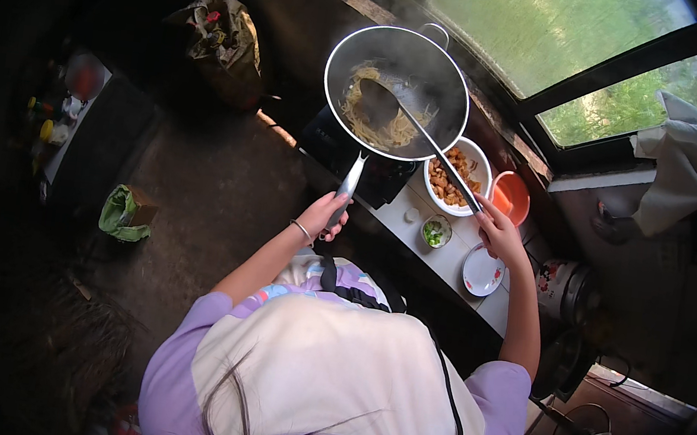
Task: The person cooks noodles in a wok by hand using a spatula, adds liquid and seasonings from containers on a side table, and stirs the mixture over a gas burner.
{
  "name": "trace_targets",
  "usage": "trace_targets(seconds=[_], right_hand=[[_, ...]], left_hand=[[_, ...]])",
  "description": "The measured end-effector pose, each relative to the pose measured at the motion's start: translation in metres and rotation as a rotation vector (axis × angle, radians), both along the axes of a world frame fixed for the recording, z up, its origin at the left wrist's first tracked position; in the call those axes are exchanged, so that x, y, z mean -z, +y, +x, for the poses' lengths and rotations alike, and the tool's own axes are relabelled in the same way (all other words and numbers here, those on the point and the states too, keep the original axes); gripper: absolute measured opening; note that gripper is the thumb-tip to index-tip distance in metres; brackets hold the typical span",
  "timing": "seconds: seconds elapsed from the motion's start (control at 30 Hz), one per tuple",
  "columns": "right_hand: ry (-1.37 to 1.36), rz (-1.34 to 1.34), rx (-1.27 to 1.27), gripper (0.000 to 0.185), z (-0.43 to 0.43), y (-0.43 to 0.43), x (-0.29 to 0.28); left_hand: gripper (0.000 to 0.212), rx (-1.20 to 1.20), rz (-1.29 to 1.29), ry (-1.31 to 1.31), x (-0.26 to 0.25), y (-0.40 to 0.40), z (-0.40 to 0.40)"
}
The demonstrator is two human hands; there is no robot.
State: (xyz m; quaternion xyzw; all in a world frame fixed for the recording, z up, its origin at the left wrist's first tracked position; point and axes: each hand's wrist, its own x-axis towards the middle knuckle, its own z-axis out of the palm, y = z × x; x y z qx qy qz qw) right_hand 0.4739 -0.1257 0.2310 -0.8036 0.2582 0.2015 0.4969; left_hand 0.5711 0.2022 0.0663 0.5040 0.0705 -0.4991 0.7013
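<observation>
My left hand (324, 214) grips the metal handle of a deep wok (447, 76). The wok stands over a black cooktop (391, 187), and light steam hangs about it. Pale thin shreds of food (368, 134) lie in its bottom. In my right hand (496, 228) is the long handle of a cooking spatula (379, 100), whose broad dark head rests among the shreds. Below that handle, partly covered by it, is a white bowl (429, 195) of brown chunks (447, 181). An orange bowl (520, 199) sits beside it, partly behind my right hand.
On the white-tiled counter (403, 227) are a small glass bowl of chopped greens (436, 232) and a floral plate (483, 272). A floral-patterned cooker (555, 285) stands at right. A cloth (682, 160) hangs near the window (515, 29). Leftward are a filled sack (229, 46) and a green-lined box (125, 216).
</observation>
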Motion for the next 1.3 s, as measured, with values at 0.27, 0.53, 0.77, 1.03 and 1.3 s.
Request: trace_targets(seconds=[0.27, 0.53, 0.77, 1.03, 1.3], right_hand=[[0.051, 0.134, 0.001, 0.047, -0.012, -0.029, 0.002], [-0.059, -0.074, -0.017, 0.044, 0.008, -0.049, 0.024], [-0.093, -0.264, -0.216, 0.041, 0.013, -0.033, 0.044], [-0.018, -0.304, -0.188, 0.040, -0.001, -0.080, 0.002], [0.028, -0.318, -0.053, 0.042, 0.021, -0.065, -0.003]], left_hand=[[0.038, -0.038, 0.034, -0.004, 0.000, 0.003, -0.001], [0.038, -0.021, 0.022, -0.017, 0.003, 0.003, -0.003], [0.038, -0.009, -0.011, 0.000, 0.004, 0.001, -0.001], [0.039, 0.007, 0.021, -0.010, 0.000, 0.003, -0.001], [0.040, 0.021, 0.051, -0.042, -0.001, 0.002, -0.002]])
